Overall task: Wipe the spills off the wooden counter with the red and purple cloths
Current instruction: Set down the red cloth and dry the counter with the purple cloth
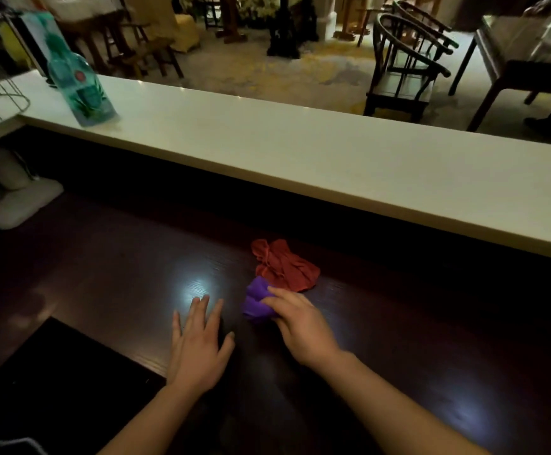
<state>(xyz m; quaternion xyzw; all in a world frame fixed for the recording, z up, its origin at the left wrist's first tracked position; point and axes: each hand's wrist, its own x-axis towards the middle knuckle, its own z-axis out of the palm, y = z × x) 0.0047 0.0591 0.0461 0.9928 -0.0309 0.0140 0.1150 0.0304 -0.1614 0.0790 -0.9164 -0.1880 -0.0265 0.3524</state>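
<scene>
The right hand [295, 323] is bunched round the purple cloth [256, 302] on the dark wooden counter [103, 274], ready to scrub; the left hand [198, 343] lies flat, fingers spread (bracing, probably). The red cloth [284, 266] waits just beyond.

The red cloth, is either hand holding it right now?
No. The red cloth lies loose on the dark wooden counter; the right hand grips the purple cloth, and the left hand rests flat and empty.
</scene>
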